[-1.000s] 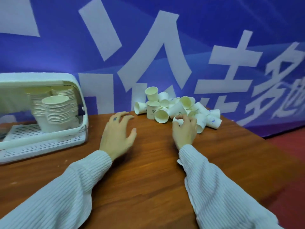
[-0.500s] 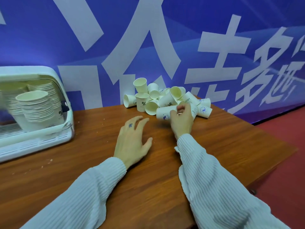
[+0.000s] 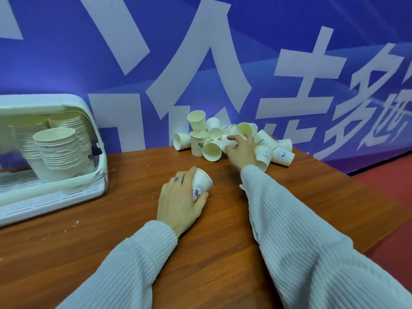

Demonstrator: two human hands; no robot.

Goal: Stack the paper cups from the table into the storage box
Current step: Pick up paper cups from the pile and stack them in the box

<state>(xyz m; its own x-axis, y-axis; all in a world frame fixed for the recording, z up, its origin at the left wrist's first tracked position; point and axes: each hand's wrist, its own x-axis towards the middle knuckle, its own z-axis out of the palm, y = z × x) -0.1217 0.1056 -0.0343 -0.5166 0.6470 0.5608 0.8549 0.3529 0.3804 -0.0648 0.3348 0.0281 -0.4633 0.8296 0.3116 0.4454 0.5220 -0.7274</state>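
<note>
A heap of white paper cups (image 3: 231, 139) lies at the back of the wooden table (image 3: 312, 208), against the blue wall. My left hand (image 3: 180, 201) grips one printed paper cup (image 3: 200, 186) lying on its side in the middle of the table. My right hand (image 3: 242, 150) reaches into the heap, its fingers curled round a cup (image 3: 229, 142) there. The white storage box (image 3: 89, 121) stands open at the left and holds tall stacks of nested cups (image 3: 60, 150).
The blue banner wall with large white characters runs right behind the table. The table's right edge drops to a red floor (image 3: 390, 181). Small crumbs are scattered on the wood in front of the storage box.
A cup that my right hand pulled from the heap is now in my left hand. My right hand has gone back into the heap and closed on another cup.
</note>
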